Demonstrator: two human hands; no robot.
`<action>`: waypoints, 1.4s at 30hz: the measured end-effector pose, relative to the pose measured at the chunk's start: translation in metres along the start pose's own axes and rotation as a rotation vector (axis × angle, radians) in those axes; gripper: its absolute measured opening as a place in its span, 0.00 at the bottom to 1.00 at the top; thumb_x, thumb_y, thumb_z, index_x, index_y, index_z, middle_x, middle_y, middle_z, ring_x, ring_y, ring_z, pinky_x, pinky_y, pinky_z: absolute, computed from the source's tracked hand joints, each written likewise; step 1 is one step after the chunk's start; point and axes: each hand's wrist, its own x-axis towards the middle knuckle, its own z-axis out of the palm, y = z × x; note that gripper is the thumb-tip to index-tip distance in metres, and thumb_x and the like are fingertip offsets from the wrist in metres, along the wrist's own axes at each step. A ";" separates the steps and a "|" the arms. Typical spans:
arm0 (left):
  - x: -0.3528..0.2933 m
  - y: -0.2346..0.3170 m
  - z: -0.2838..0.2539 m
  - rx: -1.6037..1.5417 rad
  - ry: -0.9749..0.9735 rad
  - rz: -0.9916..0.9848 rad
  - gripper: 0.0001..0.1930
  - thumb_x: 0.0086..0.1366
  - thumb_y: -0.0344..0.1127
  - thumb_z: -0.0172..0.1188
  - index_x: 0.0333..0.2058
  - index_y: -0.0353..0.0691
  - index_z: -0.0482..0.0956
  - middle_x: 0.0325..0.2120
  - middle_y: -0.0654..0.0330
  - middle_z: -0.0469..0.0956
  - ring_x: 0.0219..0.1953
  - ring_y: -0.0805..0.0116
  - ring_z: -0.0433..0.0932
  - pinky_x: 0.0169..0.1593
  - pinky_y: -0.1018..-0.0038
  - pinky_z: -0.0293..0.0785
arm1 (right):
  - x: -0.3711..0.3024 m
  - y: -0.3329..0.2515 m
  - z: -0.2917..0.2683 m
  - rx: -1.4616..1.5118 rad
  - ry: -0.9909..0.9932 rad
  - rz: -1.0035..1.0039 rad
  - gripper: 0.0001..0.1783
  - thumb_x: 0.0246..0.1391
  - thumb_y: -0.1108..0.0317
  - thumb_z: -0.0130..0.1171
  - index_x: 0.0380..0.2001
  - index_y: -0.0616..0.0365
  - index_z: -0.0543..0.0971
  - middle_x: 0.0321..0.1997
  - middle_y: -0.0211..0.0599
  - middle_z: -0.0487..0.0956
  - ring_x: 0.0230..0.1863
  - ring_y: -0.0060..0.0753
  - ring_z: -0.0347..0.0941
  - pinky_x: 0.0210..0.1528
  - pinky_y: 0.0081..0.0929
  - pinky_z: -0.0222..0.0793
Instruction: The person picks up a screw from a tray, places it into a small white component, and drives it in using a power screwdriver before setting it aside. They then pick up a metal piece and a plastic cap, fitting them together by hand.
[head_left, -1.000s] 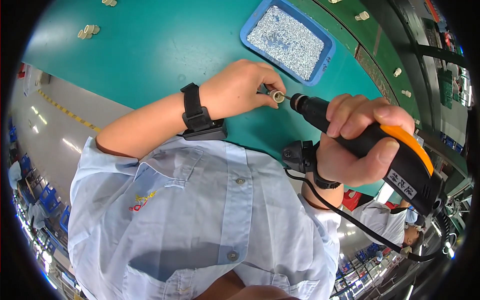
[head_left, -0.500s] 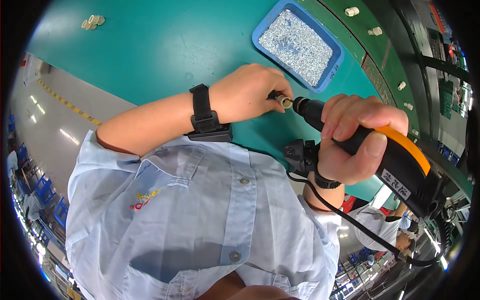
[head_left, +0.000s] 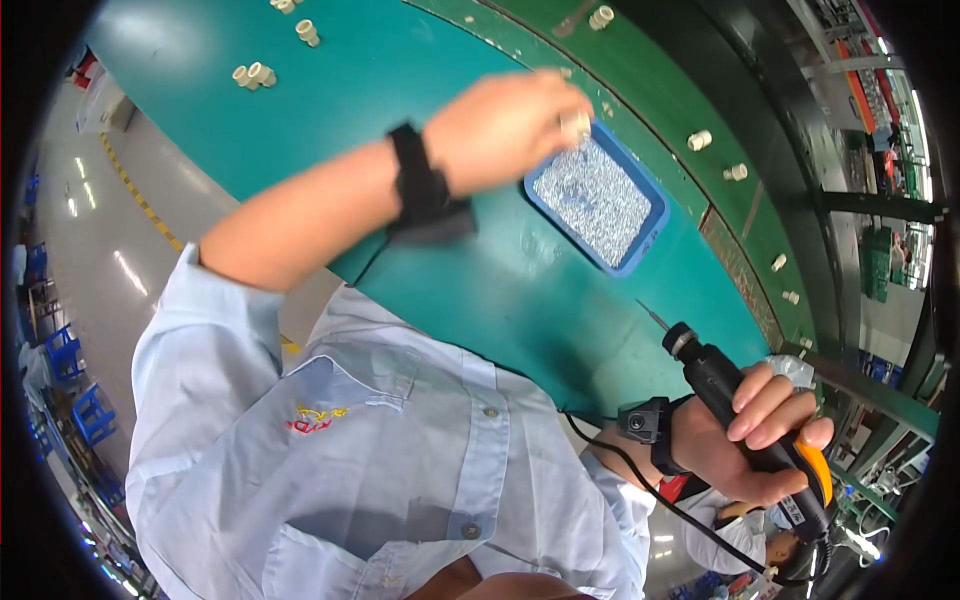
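My left hand (head_left: 512,125), smeared by motion, is over the far left end of a blue tray (head_left: 638,256). Between its fingertips shows a small cream cylindrical fitting (head_left: 575,123), partly hidden. Small silvery metal pieces (head_left: 598,205), like screws or pins, cover the tray's bottom. On the right, my right hand (head_left: 765,430) is wrapped around a black and orange electric screwdriver (head_left: 722,385). Its thin bit points up and left toward the tray's near end, touching nothing.
Several cream fittings (head_left: 308,33) stand on the green table (head_left: 430,300) at the far left. More fittings (head_left: 699,140) sit along a green strip (head_left: 650,75) beyond the table's far edge. A black cable (head_left: 640,482) runs below my right wrist. Another person (head_left: 715,535) is at the lower right.
My left hand has moved away from the screwdriver tip and out to the tray, with the fitting. My right hand has drawn the screwdriver down, and its bit is now bare. The view has shifted.
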 end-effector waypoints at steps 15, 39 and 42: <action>0.161 -0.121 0.037 0.351 0.084 -0.092 0.19 0.51 0.40 0.68 0.42 0.43 0.80 0.34 0.54 0.80 0.41 0.53 0.78 0.47 0.62 0.73 | -0.015 0.005 -0.023 -0.336 0.084 0.131 0.18 0.58 0.52 0.52 0.35 0.56 0.67 0.18 0.28 0.64 0.14 0.20 0.59 0.18 0.17 0.53; -0.058 0.054 0.031 -0.271 -0.530 -0.109 0.10 0.52 0.28 0.65 0.34 0.37 0.78 0.32 0.57 0.77 0.33 0.55 0.77 0.37 0.65 0.73 | -0.012 0.010 -0.019 -0.176 -0.069 0.119 0.21 0.60 0.51 0.52 0.43 0.59 0.66 0.21 0.33 0.69 0.17 0.27 0.66 0.18 0.24 0.59; -0.045 0.056 0.021 -0.277 -0.548 -0.112 0.08 0.52 0.30 0.64 0.32 0.38 0.78 0.33 0.56 0.78 0.39 0.53 0.76 0.41 0.61 0.72 | -0.012 0.007 -0.019 -0.203 -0.044 0.115 0.21 0.60 0.51 0.52 0.43 0.59 0.66 0.21 0.33 0.69 0.16 0.27 0.66 0.18 0.24 0.59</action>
